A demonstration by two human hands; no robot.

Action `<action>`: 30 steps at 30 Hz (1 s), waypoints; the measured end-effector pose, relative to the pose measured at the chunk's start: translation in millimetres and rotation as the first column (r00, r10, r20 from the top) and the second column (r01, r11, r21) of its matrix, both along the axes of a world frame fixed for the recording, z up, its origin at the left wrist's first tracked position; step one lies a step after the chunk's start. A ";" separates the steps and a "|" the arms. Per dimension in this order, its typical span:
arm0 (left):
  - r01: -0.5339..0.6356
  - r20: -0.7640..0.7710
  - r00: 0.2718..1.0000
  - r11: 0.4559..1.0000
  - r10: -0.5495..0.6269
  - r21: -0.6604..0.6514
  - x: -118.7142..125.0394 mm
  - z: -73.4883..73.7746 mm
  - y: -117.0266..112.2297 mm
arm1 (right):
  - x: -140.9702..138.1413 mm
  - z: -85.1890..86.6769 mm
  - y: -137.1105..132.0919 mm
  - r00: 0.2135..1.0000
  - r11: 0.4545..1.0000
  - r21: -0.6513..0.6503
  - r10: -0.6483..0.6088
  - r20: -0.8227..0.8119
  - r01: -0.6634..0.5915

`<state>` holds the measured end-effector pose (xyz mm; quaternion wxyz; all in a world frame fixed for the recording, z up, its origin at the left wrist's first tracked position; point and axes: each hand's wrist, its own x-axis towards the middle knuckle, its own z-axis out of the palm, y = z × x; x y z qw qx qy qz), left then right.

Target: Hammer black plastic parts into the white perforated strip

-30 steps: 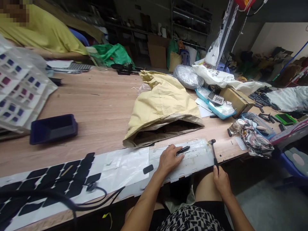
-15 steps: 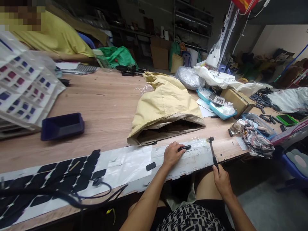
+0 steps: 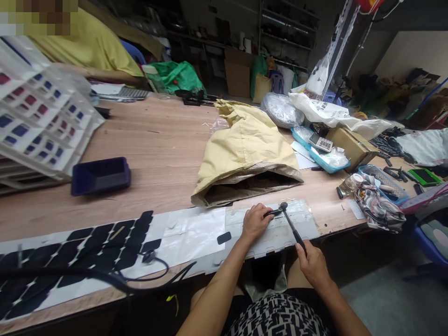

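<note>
My right hand [image 3: 312, 262] is closed round the dark handle of a small hammer [image 3: 291, 225]. The round hammer head is over the far end of a slim black piece [image 3: 273, 213]; whether they touch I cannot tell. My left hand [image 3: 256, 222] pinches the near end of that piece and steadies it on a grey-white board [image 3: 259, 245] at the table's front edge. Left of the hand lies a flat black rounded pad [image 3: 224, 238]. Behind the board, a yellow cloth sack [image 3: 250, 144] lies with its dark mouth facing me.
Black pads [image 3: 101, 247] lie in rows on a white sheet [image 3: 189, 233] at left, crossed by a dark cable [image 3: 121, 283]. A purple tray [image 3: 101, 176] and white crate [image 3: 45, 112] stand behind. At right are a calculator [image 3: 321, 143] and blue basket [image 3: 385, 184]. A person in yellow [image 3: 101, 44] sits opposite.
The hammer has swung left, from beyond the black piece to over its far end, and my right hand has moved left with it. The left hand keeps its hold while the view shifts slightly.
</note>
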<state>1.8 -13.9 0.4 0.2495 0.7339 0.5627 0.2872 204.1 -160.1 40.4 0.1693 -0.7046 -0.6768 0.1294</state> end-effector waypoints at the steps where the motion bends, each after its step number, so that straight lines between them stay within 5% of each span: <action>1: -0.001 -0.002 1.000 1.000 0.001 -0.003 0.2 -0.1 0.0 | -0.2 -0.4 0.8 1.000 1.000 -0.011 -0.003 0.030 0.003; 15: 0.013 -0.009 1.000 1.000 -0.013 -0.023 0.5 5.0 -0.4 | -8.6 0.5 3.8 1.000 0.993 -0.115 -0.018 -0.015 0.016; 24: 0.009 0.001 1.000 1.000 -0.009 -0.027 0.9 7.0 0.8 | 42.9 4.1 8.9 0.932 0.920 -0.146 -0.359 0.057 0.364; 30: 0.072 0.094 0.993 0.997 -0.070 -0.023 -3.8 15.8 -20.0 | 50.4 3.3 9.0 0.880 0.856 -0.230 -0.415 0.233 0.464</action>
